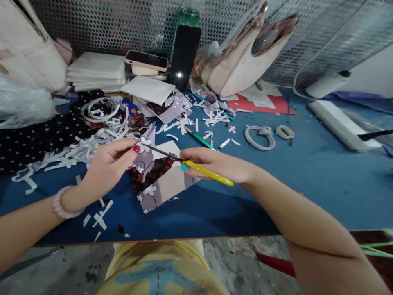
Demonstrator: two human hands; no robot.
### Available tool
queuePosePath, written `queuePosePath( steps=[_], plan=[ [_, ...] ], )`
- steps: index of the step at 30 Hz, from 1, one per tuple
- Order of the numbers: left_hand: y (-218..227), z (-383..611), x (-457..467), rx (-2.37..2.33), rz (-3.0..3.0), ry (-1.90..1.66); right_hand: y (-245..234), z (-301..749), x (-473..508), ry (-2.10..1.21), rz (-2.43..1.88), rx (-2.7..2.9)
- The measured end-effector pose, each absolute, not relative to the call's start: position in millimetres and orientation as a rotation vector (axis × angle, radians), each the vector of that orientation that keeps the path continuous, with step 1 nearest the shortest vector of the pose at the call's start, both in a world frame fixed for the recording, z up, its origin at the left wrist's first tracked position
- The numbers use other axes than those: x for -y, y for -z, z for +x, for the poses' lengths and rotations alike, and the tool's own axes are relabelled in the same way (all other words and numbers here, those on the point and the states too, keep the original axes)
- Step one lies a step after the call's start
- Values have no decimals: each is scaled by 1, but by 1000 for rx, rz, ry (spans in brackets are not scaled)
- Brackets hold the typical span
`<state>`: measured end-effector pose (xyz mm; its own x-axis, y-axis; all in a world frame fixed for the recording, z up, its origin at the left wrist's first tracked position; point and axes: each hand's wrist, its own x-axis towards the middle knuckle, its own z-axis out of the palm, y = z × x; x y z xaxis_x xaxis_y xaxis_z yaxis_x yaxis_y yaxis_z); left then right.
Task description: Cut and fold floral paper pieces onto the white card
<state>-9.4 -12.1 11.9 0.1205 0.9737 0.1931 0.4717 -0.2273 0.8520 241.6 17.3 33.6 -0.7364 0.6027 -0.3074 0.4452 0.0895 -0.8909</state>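
My left hand pinches the upper edge of a lilac fabric piece printed with white flowers. My right hand is closed round yellow-handled scissors. Their dark blades point left and reach the fabric edge beside my left fingertips; whether the blades are parted I cannot tell. Beneath the held piece lie a dark red-and-black patterned fabric, a beige and lilac piece and a white card.
White paper strips litter the blue table. Behind my hands lie a green pen-like tool and tape rolls. Farther back stand a stack of white cards, a phone, a dark upright box and a pale handbag.
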Motion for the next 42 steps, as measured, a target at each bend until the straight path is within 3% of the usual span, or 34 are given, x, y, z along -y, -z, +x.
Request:
queuePosePath(
  steps=[23, 34, 42],
  plan=[
    [7, -14, 10, -1361, 1528, -1056, -30, 239, -16, -1859, -1017, 2095],
    [-14, -9, 14, -1472, 1899, -981, -35, 244, -18, -1791, -1063, 2203],
    [-7, -11, 11, -1404, 1794, -977, -28, 239, -16, -1894, -981, 2082]
  ],
)
